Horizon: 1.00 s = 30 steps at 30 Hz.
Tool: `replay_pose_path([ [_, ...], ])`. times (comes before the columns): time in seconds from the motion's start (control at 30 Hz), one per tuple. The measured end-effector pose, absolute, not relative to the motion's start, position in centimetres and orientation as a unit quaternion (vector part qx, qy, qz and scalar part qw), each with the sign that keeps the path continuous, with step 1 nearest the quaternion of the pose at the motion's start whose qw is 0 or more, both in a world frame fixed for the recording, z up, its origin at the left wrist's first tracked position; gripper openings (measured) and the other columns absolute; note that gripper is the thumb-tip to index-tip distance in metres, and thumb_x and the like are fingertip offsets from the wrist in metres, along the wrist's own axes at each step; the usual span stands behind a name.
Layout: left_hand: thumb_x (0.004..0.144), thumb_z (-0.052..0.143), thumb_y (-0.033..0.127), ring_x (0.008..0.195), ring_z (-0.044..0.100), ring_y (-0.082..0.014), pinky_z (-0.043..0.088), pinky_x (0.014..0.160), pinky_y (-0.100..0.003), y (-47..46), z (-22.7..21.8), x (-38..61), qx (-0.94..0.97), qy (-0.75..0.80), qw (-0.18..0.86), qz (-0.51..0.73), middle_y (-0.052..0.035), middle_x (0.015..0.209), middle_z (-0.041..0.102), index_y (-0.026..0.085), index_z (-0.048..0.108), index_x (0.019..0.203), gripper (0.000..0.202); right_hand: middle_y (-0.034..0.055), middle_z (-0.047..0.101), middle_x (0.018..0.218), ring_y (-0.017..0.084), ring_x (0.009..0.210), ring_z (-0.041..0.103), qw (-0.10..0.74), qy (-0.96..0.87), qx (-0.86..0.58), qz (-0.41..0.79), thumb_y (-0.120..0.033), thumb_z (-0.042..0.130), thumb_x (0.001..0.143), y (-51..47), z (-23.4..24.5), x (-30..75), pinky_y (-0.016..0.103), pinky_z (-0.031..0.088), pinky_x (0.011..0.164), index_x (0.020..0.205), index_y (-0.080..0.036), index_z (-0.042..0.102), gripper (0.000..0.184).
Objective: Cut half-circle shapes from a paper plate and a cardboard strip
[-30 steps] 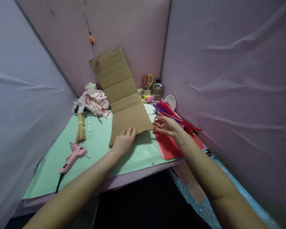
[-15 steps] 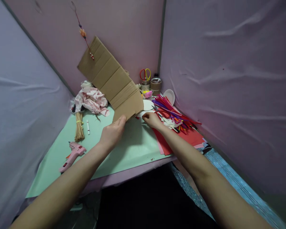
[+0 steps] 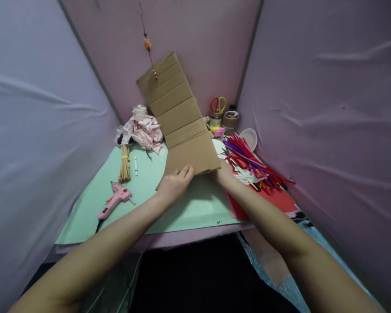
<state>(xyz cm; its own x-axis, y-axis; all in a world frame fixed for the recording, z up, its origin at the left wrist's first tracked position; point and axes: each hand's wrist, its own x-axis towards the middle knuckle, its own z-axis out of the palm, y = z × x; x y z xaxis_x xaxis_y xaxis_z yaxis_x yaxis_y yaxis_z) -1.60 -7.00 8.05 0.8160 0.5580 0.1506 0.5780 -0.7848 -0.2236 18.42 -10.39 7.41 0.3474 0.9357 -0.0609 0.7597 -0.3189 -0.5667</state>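
Note:
A long piece of brown corrugated cardboard [image 3: 179, 113], creased across its width, stands tilted over the table. My left hand [image 3: 177, 184] is closed on its near lower edge, thumb on the face toward me. My right hand [image 3: 220, 170] is at the cardboard's lower right corner. Its fingers are hidden behind the sheet, so I cannot see whether they grip anything. Just right of that hand lie red-handled scissors [image 3: 236, 161], with a white paper piece [image 3: 219, 147] beyond them.
A pink glue gun [image 3: 114, 201], a bundle of thin sticks [image 3: 124, 164] and a white pen [image 3: 136, 166] lie at left. Behind them is a crumpled cloth [image 3: 146, 134]. Pipe cleaners [image 3: 247, 152] cover red sheets [image 3: 273, 201] at right. A beaded string [image 3: 147, 44] hangs at the back.
The view has swung left, so things sit further right. The cardboard has turned more upright. My right hand's fingers, pinched in sight before, have gone behind its lower right corner.

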Motion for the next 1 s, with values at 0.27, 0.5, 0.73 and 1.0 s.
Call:
replay_pose_path([
  [0.27, 0.091, 0.03, 0.007, 0.111, 0.058, -0.0349, 0.052, 0.082, -0.048, -8.3, 3.9, -1.8, -0.956, -0.244, 0.158, -0.03, -0.0148, 0.14, 0.05, 0.017, 0.046, 0.136, 0.049, 0.0132, 0.067, 0.112, 0.028, 0.096, 0.064, 0.219, -0.576, -0.787, 0.012, -0.019, 0.044, 0.087, -23.4, 7.0, 23.1, 0.036, 0.048, 0.077, 0.127, -0.02, 0.057, 0.042],
  [0.5, 0.094, 0.036, 0.02, 0.117, 0.052, -0.0403, 0.053, 0.079, -0.048, -8.9, 3.5, -1.7, -0.959, -0.261, 0.109, 0.005, -0.0152, 0.142, 0.047, 0.014, 0.046, 0.137, 0.044, 0.0007, 0.057, 0.067, 0.013, 0.058, 0.052, 0.506, -0.458, -0.711, 0.171, -0.034, 0.051, 0.086, -23.4, 7.2, 22.8, 0.024, 0.04, 0.053, 0.106, -0.019, 0.07, 0.032],
  [0.73, 0.096, 0.034, 0.031, 0.125, 0.046, -0.0399, 0.053, 0.081, -0.046, -9.3, 3.3, -2.1, -0.956, -0.286, 0.062, -0.006, -0.012, 0.146, 0.044, 0.017, 0.043, 0.14, 0.046, 0.003, 0.062, 0.092, 0.016, 0.077, 0.059, 0.593, -0.513, -0.57, 0.245, -0.032, 0.075, 0.072, -21.5, 5.0, 20.1, 0.03, 0.052, 0.069, 0.126, -0.026, 0.057, 0.058],
  [1.0, 0.097, 0.031, 0.029, 0.127, 0.044, -0.0355, 0.05, 0.088, -0.044, -9.3, 2.2, -2.4, -0.949, -0.305, 0.059, -0.046, -0.0054, 0.146, 0.045, 0.022, 0.043, 0.14, 0.045, 0.0069, 0.071, 0.096, 0.018, 0.083, 0.069, 0.476, -0.655, -0.585, 0.046, -0.025, 0.044, 0.096, -19.0, 1.2, 17.6, 0.034, 0.055, 0.078, 0.116, -0.023, 0.06, 0.027],
])
